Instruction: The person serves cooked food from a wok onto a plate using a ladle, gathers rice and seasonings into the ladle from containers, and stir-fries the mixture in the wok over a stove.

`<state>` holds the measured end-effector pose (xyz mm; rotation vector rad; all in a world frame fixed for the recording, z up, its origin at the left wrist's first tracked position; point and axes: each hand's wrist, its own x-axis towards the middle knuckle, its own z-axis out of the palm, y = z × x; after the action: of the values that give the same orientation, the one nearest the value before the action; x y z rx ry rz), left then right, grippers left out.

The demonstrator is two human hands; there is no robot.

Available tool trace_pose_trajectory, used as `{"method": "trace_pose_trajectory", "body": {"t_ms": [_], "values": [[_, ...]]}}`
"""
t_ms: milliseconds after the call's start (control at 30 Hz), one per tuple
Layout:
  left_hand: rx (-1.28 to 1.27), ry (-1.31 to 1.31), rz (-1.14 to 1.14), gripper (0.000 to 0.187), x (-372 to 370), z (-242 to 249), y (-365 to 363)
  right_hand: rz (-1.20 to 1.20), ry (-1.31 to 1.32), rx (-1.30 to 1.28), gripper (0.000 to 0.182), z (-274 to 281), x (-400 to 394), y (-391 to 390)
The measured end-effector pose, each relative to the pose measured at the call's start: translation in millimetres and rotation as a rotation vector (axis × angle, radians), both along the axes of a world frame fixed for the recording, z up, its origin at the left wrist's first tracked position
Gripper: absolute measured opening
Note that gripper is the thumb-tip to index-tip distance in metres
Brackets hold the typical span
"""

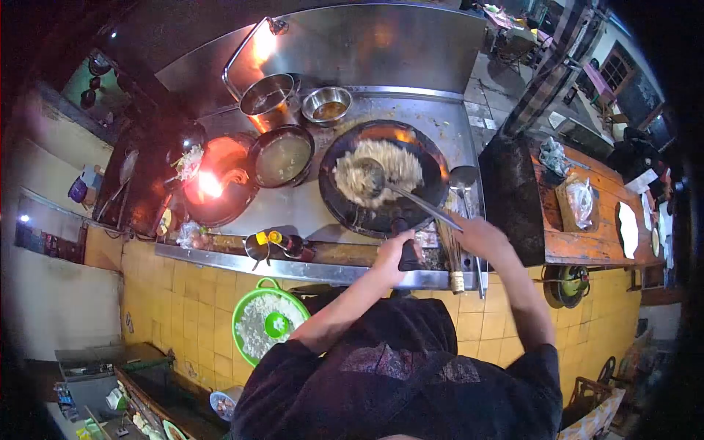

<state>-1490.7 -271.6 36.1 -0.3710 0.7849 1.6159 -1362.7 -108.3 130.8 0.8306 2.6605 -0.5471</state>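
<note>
A large black wok (339,202) sits on the steel stove, holding a pale, rice-like food (400,165). My left hand (394,257) is closed around the wok's dark handle (409,253) at the near rim. My right hand (477,238) grips the long metal handle of a ladle (372,178), which reaches over the wok's right side. The ladle's bowl rests in the food, near the middle of the wok. Part of the ladle handle is hidden inside my right fist.
Left of the wok stand a dark pan of liquid (282,158), a steel pot (268,103), a steel bowl (327,106) and a glowing burner (216,183). Bottles (297,248) line the front ledge. A spatula (463,178) and a bamboo brush (456,281) lie right. Below is a green basin (238,323).
</note>
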Motion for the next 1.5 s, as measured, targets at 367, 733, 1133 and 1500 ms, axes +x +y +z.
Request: {"method": "trace_pose_trajectory", "body": {"t_ms": [367, 733, 1133, 1500], "values": [[-0.116, 0.193, -0.299, 0.016, 25.1, 33.6, -51.4, 0.216, 0.022, 0.364, 0.056, 16.9, 44.1, -31.0], [-0.022, 0.078, -0.422, 0.021, 9.7, 30.1, -68.3, 0.011, 0.378, -0.193, 0.05, -16.9, 44.4, 17.0], [-0.494, 1.671, -0.291, 0.024, -56.3, -152.3, -23.9, -0.282, 0.389, -0.348, 0.032, -209.7, -28.9, -6.9], [0.993, 1.102, -0.02, 0.02, -14.8, 314.5, -72.3, -0.302, 0.642, -0.652, 0.032, -286.2, 3.5, 0.2]]}}
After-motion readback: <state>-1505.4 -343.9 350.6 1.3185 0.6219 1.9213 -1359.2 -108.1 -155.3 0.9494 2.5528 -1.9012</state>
